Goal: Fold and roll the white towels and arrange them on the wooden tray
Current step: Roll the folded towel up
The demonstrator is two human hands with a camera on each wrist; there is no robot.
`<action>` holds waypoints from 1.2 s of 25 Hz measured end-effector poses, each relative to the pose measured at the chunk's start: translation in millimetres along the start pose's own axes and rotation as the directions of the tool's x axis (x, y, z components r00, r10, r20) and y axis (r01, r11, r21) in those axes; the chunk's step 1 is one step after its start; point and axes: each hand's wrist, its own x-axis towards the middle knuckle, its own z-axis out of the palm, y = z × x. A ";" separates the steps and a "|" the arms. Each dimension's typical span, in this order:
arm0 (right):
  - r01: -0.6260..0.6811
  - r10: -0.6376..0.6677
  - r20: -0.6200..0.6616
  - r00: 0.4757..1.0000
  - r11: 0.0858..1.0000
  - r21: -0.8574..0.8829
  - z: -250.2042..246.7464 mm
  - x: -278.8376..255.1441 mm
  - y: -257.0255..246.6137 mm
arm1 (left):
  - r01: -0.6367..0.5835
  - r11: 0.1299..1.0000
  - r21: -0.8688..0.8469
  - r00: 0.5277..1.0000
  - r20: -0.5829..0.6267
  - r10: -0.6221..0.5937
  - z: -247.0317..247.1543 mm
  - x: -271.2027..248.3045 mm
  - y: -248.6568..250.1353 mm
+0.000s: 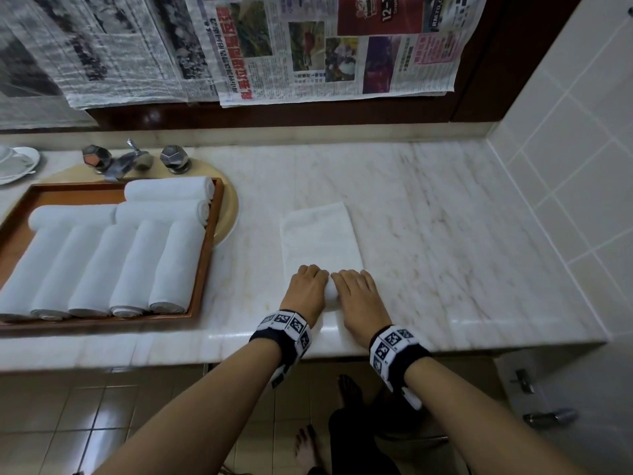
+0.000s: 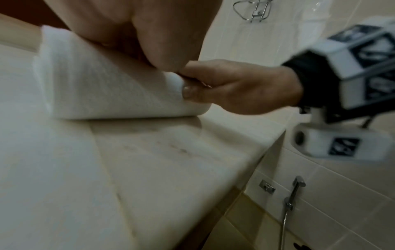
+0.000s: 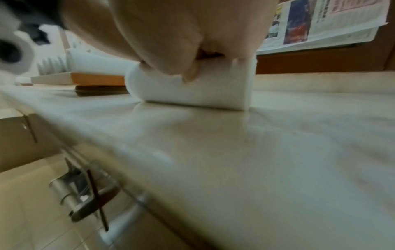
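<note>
The grip is made by both hands together: the left hand [image 1: 308, 286] and the right hand [image 1: 356, 296] are curled side by side over the started roll of a white towel [image 1: 320, 234], fingers on top and thumbs tucked at the near side. In the left wrist view the right thumb is seen pressed against the roll's end.

The towel is laid on the table [image 1: 445, 217] at about 6 o'clock, near the front edge, with its flat, folded length stretched away toward 12 o'clock. It is judged light, soft and limp; a roll of such cloth is likely to slacken or skew unless even pressure is kept across its whole width, so hold is best taken near both ends.

The wooden tray [image 1: 205, 269] is set at 9 o'clock, over a basin rim, and is filled with rolled towels [image 1: 102, 262]: five lengthwise in front, three crosswise behind.

The table is polished marble, probably slippery under cloth. A tap [image 1: 133, 159] stands at 10 o'clock, newspaper [image 1: 308, 46] is hung over the wall at 12 o'clock, and tiled wall is seen at 3 o'clock.
</note>
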 end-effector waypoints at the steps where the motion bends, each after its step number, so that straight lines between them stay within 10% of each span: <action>1: 0.026 -0.026 0.023 0.999 1.000 0.015 -4.5 5.0 2.8 | -0.016 1.000 -0.018 0.998 -0.062 0.015 0.5 -6.1 2.7; 4: 0.066 -0.067 0.047 0.997 0.997 0.032 -12.8 11.5 6.6 | -0.137 0.989 0.065 0.955 -0.257 0.149 14.3 -35.1 6.4; 13: 0.014 -0.016 -0.197 0.980 1.000 -0.013 7.2 -14.8 -13.2 | -0.014 0.950 0.311 0.999 0.043 0.000 14.0 -32.5 8.6; 19: 0.038 -0.040 -0.139 0.990 0.999 -0.017 10.5 -10.6 -13.4 | -0.004 0.960 0.280 0.982 0.184 -0.050 -7.5 -15.0 11.2; 30: -0.063 0.058 0.180 0.982 0.998 0.020 -28.3 31.1 -18.5 | -0.036 0.938 0.344 0.999 0.018 0.032 22.6 -40.4 6.6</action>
